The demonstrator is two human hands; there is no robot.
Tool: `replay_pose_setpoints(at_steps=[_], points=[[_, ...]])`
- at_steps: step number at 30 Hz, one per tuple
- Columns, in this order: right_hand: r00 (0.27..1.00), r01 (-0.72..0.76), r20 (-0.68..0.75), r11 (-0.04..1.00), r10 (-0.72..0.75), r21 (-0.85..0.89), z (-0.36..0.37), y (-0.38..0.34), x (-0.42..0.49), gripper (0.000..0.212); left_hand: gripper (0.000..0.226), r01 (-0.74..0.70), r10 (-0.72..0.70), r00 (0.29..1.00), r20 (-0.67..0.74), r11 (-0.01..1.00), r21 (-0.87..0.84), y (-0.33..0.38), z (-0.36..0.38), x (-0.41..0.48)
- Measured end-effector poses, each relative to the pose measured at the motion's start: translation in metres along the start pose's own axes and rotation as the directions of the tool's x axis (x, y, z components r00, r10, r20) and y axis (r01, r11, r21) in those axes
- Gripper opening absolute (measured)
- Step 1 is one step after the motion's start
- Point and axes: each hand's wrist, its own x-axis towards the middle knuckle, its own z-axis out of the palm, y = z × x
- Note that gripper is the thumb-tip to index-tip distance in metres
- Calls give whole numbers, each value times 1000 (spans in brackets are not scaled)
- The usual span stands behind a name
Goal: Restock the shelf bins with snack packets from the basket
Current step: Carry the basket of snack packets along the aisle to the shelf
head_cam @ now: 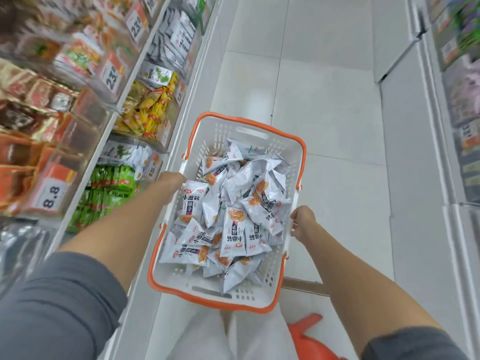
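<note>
The left hand [172, 179] curls over the left rim of the basket [207, 285], and the right hand [302, 223] grips its right rim. Snack packets [233, 216] heap inside. Holding it level beside the shelf bins [166, 131] should prevent spills.

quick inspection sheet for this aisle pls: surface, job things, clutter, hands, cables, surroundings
surface: white tiled floor
job's things: white basket with an orange rim, holding a loose heap of white packets; bins on the left shelf hold yellow, green and other packets
clutter: orange plastic thing low by the legs, kind unclear
grippers: left hand grips the basket's left rim; right hand grips its right rim
cables: nothing seen
surroundings: price tags on the bin fronts; more shelving on the right, blurred
</note>
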Motion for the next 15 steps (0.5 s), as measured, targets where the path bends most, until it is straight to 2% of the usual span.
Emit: replay_pose_setpoints(at_steps=[6, 9, 10, 11, 13, 15], points=[[999, -39, -12, 999, 39, -1, -9, 98, -20, 14, 40, 3, -2, 1000, -10, 994, 111, -90, -4, -17], [998, -66, -16, 997, 65, -43, -14, 137, -29, 10, 6, -3, 9, 999, -48, 993, 117, -126, -6, -24], [996, -84, -21, 995, 83, -54, -15, 149, -31, 8, 5, -2, 9, 998, -57, 993, 114, -138, -5, -23], [994, -104, -29, 992, 102, -66, -15, 162, -30, 9, 5, -6, 12, 999, -48, 990, 140, -151, -4, -22], [990, -138, -30, 988, 136, -74, -15, 190, -29, 8, 32, -42, 49, 998, -30, 978, 204, -182, 1, -19], [991, -135, -27, 988, 133, -78, -14, 216, -30, 10, 46, -65, 77, 996, -40, 968, 244, -215, 8, -15]])
